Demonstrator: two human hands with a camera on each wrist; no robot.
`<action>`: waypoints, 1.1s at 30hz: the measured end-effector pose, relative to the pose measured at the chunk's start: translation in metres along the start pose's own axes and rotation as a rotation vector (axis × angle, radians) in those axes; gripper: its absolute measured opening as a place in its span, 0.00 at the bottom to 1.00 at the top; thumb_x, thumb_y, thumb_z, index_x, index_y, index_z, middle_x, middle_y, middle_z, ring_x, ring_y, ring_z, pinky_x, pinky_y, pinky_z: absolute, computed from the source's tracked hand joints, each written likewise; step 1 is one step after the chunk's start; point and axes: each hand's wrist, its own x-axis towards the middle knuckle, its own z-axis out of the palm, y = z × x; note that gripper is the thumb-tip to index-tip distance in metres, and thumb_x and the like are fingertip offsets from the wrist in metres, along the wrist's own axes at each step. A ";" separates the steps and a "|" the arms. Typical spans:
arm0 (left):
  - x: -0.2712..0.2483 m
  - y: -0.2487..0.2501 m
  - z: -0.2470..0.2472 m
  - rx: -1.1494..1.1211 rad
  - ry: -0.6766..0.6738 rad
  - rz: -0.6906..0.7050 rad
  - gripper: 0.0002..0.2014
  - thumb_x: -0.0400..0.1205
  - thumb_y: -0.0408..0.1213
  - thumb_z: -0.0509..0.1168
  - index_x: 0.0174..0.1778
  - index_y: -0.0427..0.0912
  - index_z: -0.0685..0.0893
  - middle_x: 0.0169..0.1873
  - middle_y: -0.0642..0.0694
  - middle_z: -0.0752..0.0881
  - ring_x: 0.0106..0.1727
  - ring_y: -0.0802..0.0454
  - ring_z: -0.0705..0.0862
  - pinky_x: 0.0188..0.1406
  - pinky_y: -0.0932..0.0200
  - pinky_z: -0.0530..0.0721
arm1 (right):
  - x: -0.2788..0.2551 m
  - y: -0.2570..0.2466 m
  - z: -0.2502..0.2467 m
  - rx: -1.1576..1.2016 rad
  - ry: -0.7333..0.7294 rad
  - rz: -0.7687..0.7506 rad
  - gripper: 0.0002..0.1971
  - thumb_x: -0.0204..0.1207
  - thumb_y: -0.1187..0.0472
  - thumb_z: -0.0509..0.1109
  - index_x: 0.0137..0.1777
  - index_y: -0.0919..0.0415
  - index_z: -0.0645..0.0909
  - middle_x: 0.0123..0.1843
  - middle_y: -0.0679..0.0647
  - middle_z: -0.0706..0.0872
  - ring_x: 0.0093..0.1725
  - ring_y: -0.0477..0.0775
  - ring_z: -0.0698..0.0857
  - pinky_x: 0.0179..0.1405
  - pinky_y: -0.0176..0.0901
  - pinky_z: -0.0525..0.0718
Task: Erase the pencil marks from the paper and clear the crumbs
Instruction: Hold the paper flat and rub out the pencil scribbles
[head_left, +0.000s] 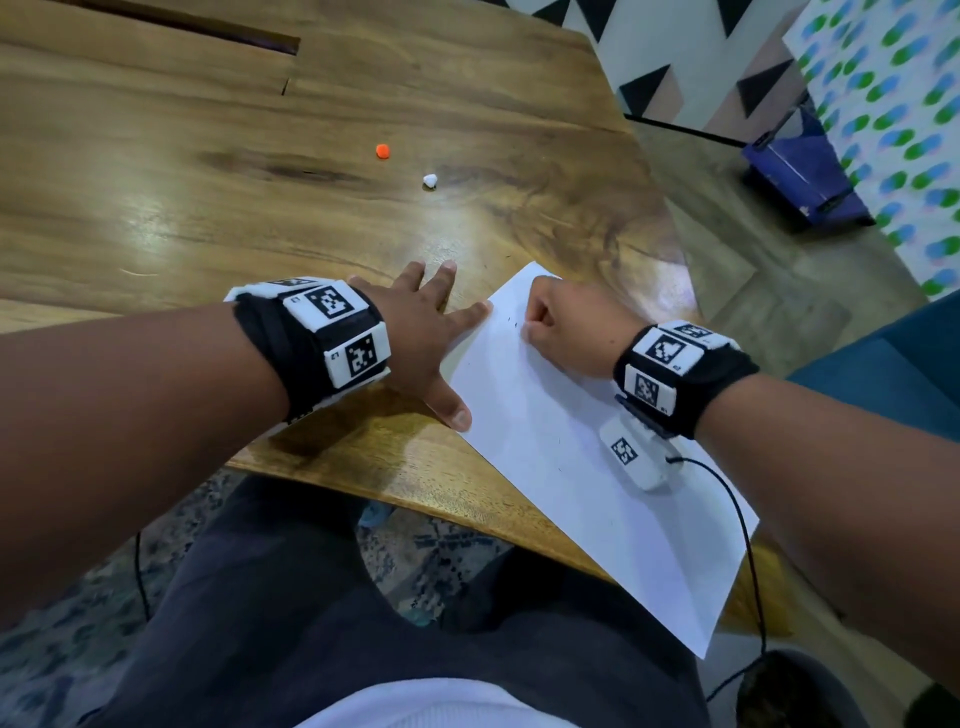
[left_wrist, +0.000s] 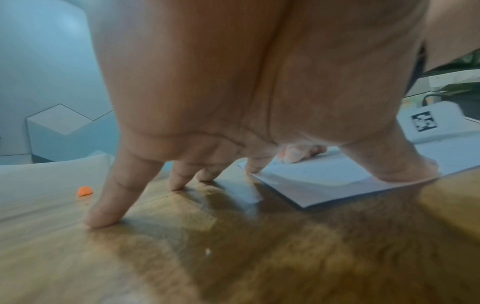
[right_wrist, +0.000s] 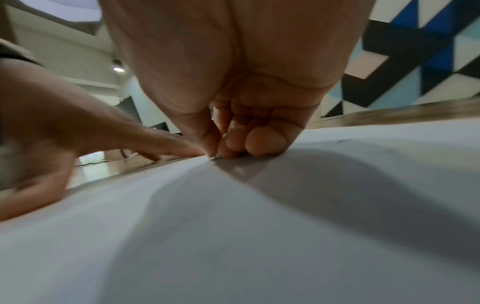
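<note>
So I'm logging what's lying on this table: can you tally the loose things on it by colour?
White: 2, the sheet of paper and a small white lump
Orange: 1, a small orange lump
Total: 3

White paper (head_left: 571, 441) lying slantwise at the bench's (head_left: 208, 182) near corner.

The sheet is lying flat on the wooden top, its near corner hanging out past the edge. A few tiny dark pencil marks (head_left: 514, 323) are showing near its far end, and faint specks are dotting the middle. The left hand (head_left: 426, 332) is pressing spread fingers on the sheet's left edge, index tip and thumb on the paper. The right hand (head_left: 563, 325) is bearing down on the far part with curled fingers; any eraser inside them is hidden. A small white lump (head_left: 430, 180) and an orange one (head_left: 383, 151) are sitting well beyond.
</note>
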 end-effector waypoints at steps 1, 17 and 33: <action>0.000 0.000 0.000 -0.002 -0.001 -0.002 0.68 0.60 0.85 0.65 0.86 0.64 0.30 0.87 0.43 0.27 0.89 0.35 0.32 0.73 0.11 0.60 | 0.004 0.002 -0.002 -0.012 0.011 0.010 0.05 0.79 0.56 0.66 0.46 0.56 0.79 0.43 0.51 0.86 0.46 0.57 0.84 0.44 0.49 0.82; 0.002 -0.001 0.001 0.003 0.007 0.001 0.69 0.60 0.85 0.65 0.86 0.64 0.30 0.87 0.42 0.26 0.88 0.35 0.32 0.72 0.11 0.61 | -0.002 -0.002 -0.002 -0.015 -0.049 -0.046 0.02 0.77 0.57 0.64 0.43 0.53 0.76 0.40 0.50 0.85 0.44 0.58 0.84 0.45 0.54 0.86; 0.003 -0.001 0.003 -0.003 0.018 0.006 0.70 0.58 0.86 0.65 0.86 0.64 0.30 0.87 0.42 0.27 0.89 0.34 0.33 0.72 0.10 0.60 | -0.004 0.006 -0.003 -0.058 -0.077 -0.086 0.02 0.78 0.56 0.64 0.44 0.52 0.75 0.37 0.45 0.82 0.43 0.57 0.83 0.43 0.52 0.85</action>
